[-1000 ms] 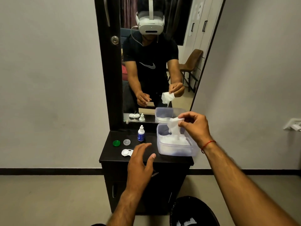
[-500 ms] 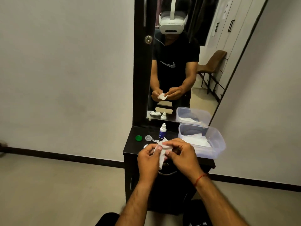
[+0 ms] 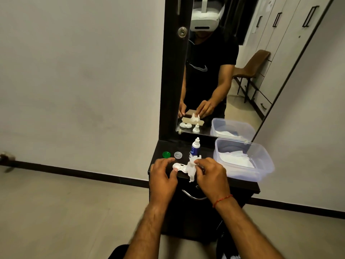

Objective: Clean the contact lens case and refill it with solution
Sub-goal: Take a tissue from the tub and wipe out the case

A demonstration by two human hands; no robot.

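Pinching the left well of the white contact lens case (image 3: 177, 166) between the curled thumb and fingers of the left hand (image 3: 162, 177), and clutching a crumpled white tissue (image 3: 192, 167) in the bunched fingers of the right hand (image 3: 211, 177), with the wad pressed on the case's other well at three o'clock. Holding the case at the six o'clock edge of the dark dresser top (image 3: 207, 151); cannot tell whether resting on the wood or lifted just clear. Covering that right well wholly with the tissue, a loose tail of paper hanging toward six o'clock past the edge. At one o'clock from the case, just behind the tissue, an upright solution bottle (image 3: 195, 147), white nozzle above a blue label. At twelve o'clock from the case, a clear round cap (image 3: 178, 154), and just beside that at nine o'clock a green cap (image 3: 166, 154), both flat on the top and apart from the case. At three o'clock, near the right hand, a clear plastic tub (image 3: 261, 165) with white tissues inside. At six o'clock below the hands, a curved metal drawer handle (image 3: 194, 196). Around the right wrist, a red thread (image 3: 223, 200). At twelve o'clock behind all, a mirror (image 3: 214, 81) doubling hands, case, bottle and tub.
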